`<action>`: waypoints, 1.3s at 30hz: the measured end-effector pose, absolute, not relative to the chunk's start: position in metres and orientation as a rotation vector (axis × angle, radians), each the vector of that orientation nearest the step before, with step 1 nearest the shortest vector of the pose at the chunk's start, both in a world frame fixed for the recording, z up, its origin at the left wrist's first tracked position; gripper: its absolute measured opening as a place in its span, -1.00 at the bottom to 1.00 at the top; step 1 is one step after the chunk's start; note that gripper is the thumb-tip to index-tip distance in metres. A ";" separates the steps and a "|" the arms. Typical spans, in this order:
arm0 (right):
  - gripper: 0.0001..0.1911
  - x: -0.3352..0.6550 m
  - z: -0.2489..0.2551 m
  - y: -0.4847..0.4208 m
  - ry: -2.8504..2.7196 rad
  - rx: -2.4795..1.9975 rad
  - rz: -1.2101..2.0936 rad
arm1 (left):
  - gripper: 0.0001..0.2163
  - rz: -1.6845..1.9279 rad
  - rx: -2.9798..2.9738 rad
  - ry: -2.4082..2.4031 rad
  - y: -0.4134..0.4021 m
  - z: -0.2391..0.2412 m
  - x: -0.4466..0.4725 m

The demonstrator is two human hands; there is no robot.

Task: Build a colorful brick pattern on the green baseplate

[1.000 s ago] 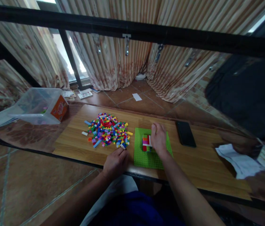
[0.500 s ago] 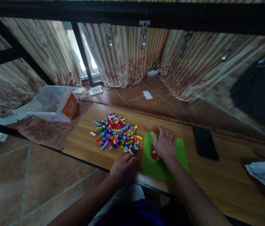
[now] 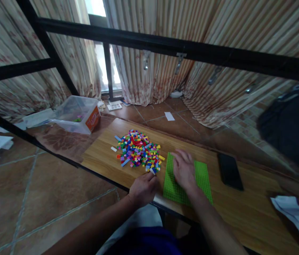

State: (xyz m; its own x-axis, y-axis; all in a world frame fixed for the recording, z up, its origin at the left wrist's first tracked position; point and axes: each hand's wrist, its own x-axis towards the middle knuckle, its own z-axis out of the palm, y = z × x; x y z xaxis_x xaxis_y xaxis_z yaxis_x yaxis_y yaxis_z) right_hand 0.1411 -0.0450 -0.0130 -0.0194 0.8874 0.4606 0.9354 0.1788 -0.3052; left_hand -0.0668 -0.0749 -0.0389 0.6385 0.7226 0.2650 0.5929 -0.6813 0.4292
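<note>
My right hand (image 3: 184,170) lies palm down over the left half of a green studded baseplate (image 3: 202,177), its fingers stretched forward. It covers the toy bricks there; only a speck of red shows at its edge. My left hand (image 3: 143,189) rests closed at the table's near edge, left of the baseplate. Its fingers curl under, and whatever they hold is hidden. Just beyond its knuckles is a loose pile of small multicoloured toy bricks (image 3: 138,150), with a blue-and-white brick (image 3: 153,171) closest to it.
The wooden table (image 3: 98,152) also bears a black phone (image 3: 230,171) right of the baseplate and a white cloth (image 3: 295,216) farther right. A clear plastic box (image 3: 72,113) with an orange label stands beyond the table's left end. Black metal bars (image 3: 138,37) cross the upper view.
My right hand has shifted slightly left over the red brick, which was plainly visible before and is now nearly covered. My left hand stays closed beside the pile. The camera view has tilted.
</note>
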 end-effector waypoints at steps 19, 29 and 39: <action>-0.81 0.066 -0.003 -0.053 -1.721 -1.831 0.267 | -0.91 0.669 2.539 1.034 -0.073 -0.043 -0.067; -0.71 0.120 -0.018 -0.146 -1.010 -1.780 0.531 | -0.86 0.648 2.588 1.054 -0.073 -0.043 -0.068; -0.70 0.163 -0.010 -0.142 -1.381 -1.916 0.294 | -0.86 0.683 2.590 1.031 -0.072 -0.041 -0.068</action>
